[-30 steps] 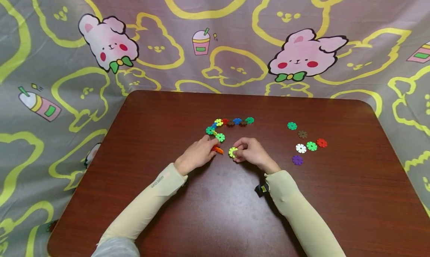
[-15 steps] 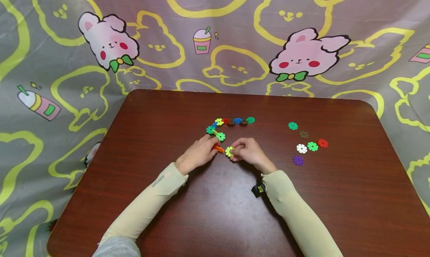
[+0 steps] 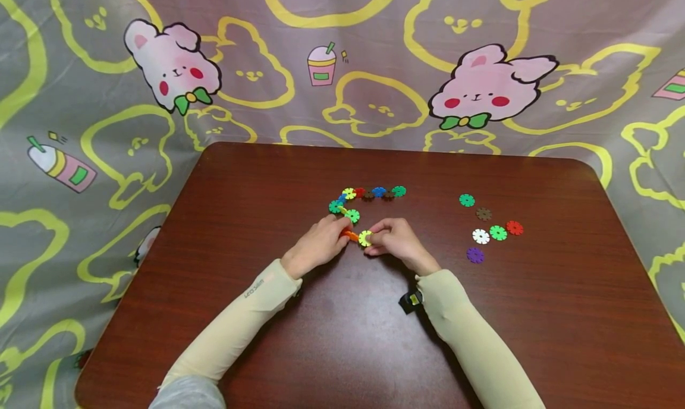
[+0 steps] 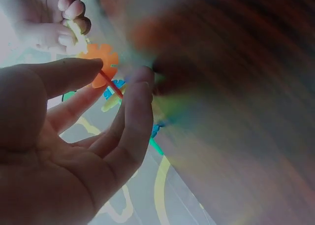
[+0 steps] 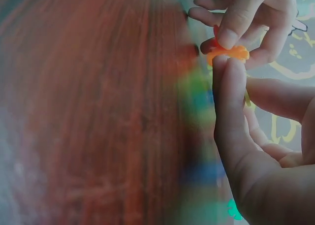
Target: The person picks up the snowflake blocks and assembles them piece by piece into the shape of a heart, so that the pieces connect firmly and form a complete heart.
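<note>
My left hand (image 3: pixel 320 242) pinches a red interlocking disc (image 4: pixel 111 83), seen edge-on between thumb and fingers in the left wrist view. An orange disc (image 4: pixel 109 60) is joined crosswise to it. From the right, my right hand (image 3: pixel 400 245) holds a yellow notched disc (image 3: pixel 364 238) between thumb and fingers, its rim right at the orange one's edge. Behind the left fingertips curves a chain of linked discs, from a light green disc (image 3: pixel 352 216) round past a blue disc (image 3: pixel 379 192) to a green disc (image 3: pixel 398 191). Fingers partly hide the chain's near end.
Several loose discs lie on the brown table (image 3: pixel 342 337) to the right: a green disc (image 3: pixel 467 200), a brown disc (image 3: pixel 484 214), a red disc (image 3: pixel 515 227), a white disc (image 3: pixel 480 236) and a purple disc (image 3: pixel 475 255) among them. A patterned cloth (image 3: pixel 374 112) hangs behind the table.
My right hand has moved left with the yellow disc, bringing it up against the orange disc. The left hand has stayed almost in place, with the orange disc showing slightly further right.
</note>
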Action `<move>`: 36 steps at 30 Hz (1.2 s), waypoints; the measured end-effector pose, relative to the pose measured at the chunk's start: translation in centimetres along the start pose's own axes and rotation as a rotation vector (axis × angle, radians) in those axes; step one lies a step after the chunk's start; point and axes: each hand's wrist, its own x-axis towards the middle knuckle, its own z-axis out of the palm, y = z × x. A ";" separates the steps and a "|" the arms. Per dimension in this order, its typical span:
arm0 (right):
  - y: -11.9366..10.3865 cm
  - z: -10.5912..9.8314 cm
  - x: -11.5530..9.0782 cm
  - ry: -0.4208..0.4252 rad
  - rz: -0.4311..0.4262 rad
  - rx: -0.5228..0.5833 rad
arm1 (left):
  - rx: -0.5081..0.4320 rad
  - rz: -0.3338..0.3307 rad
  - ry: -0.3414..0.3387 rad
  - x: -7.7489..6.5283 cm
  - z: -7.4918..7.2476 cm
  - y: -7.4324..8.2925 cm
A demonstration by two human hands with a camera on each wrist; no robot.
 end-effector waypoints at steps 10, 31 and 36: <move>-0.1 0.1 0.0 0.010 0.037 0.075 | -0.032 -0.004 0.029 0.2 0.2 0.2; -0.1 0.2 0.2 0.028 0.064 0.091 | -0.009 0.109 0.096 0.4 0.8 0.7; 0.0 0.2 0.2 0.013 0.073 0.075 | -0.017 0.077 0.078 0.2 0.6 0.8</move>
